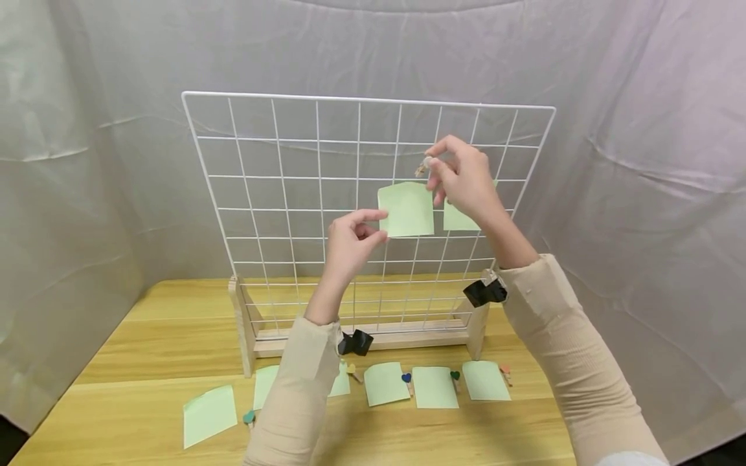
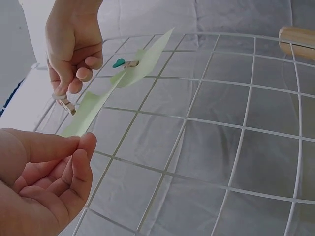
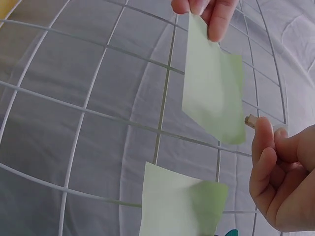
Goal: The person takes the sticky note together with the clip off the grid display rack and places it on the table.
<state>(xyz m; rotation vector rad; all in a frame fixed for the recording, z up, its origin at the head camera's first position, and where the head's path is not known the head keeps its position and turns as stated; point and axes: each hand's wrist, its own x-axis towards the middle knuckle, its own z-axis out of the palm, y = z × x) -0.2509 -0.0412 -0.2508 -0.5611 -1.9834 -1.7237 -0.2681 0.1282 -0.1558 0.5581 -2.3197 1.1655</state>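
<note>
My left hand (image 1: 351,244) pinches the left edge of a pale green paper note (image 1: 406,210), which stands in front of the white wire grid (image 1: 317,175). In my right hand (image 1: 468,181) a small wooden clothespin (image 1: 421,168) with a whitish end is pinched between thumb and fingers, just above the note's upper right part. A second green note (image 1: 459,219) hangs on the grid to the right, partly behind the right hand. The left wrist view shows a clothespin with a teal heart (image 2: 119,63) gripping that second note.
Several more green notes (image 1: 210,414) lie in a row on the wooden table (image 1: 146,343), with heart clothespins (image 1: 406,378) beside them. Wooden feet (image 1: 241,323) hold the grid upright. A grey cloth (image 1: 146,58) hangs behind and at both sides.
</note>
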